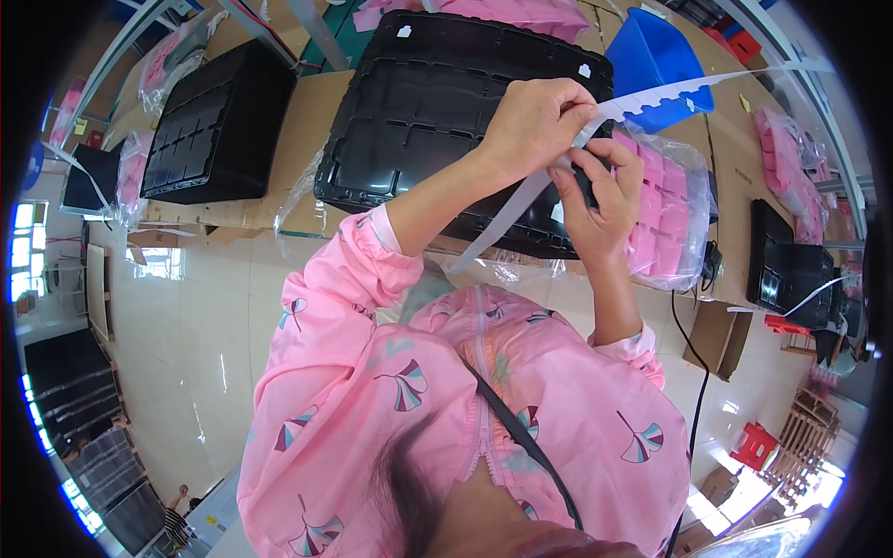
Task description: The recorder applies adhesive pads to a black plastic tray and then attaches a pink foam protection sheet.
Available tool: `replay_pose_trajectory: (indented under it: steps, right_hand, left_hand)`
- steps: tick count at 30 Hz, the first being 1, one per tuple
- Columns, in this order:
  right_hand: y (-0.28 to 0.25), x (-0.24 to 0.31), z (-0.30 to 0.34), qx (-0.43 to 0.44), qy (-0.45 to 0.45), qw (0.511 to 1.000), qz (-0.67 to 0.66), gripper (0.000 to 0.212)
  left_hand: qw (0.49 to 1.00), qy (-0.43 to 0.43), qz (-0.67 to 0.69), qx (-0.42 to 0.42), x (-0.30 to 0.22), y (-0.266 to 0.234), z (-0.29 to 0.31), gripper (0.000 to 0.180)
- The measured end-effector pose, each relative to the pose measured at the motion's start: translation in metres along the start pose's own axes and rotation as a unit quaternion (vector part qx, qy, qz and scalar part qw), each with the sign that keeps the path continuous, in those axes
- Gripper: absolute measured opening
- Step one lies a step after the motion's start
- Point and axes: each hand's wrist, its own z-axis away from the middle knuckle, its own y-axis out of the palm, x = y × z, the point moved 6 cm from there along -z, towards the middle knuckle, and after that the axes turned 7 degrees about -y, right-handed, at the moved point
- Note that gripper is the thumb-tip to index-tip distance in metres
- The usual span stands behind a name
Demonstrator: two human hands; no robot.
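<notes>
A long white paper strip [507,221] with a scalloped edge at one end runs slantwise over the front right of a large black plastic crate [428,112]. My left hand [539,121] pinches the strip between thumb and fingers above the crate's right side. Just below it, my right hand [603,197] has thumb and forefinger closed on the same strip, its other fingers curled. The strip's far end reaches up to the right; the other end hangs past the crate's near edge. Small white labels sit on the crate's ribbed face. My fingertips hide the pinched part.
Pink pieces in clear plastic film [665,219] lie right of the crate. Behind them stands a blue bin [656,65]. Another black crate [223,126] is on the cardboard-covered table to the left. A black cable [688,349] hangs from the table's edge.
</notes>
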Motion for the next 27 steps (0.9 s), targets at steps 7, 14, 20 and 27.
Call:
replay_pose_trajectory:
  steps: [7, 14, 20, 27]
  right_hand:
    - [-0.002, 0.006, 0.003, -0.022, -0.090, 0.995, 0.020, 0.021]
    - [-0.004, 0.031, -0.015, 0.008, -0.036, 0.992, -0.123, 0.015]
    - [0.065, 0.027, -0.063, 0.165, 0.114, 0.937, -0.286, 0.006]
    - [0.195, 0.039, -0.028, 0.510, 0.082, 0.792, -0.325, 0.013]
  left_hand:
    - [1.000, -0.017, -0.013, -0.002, 0.002, 0.007, 0.004, 0.018]
    - [0.996, -0.044, 0.076, 0.017, 0.027, 0.002, 0.007, 0.019]
    - [0.994, -0.018, -0.097, -0.048, 0.037, -0.038, 0.078, 0.014]
    - [0.918, -0.024, -0.285, -0.273, 0.079, -0.155, 0.168, 0.039]
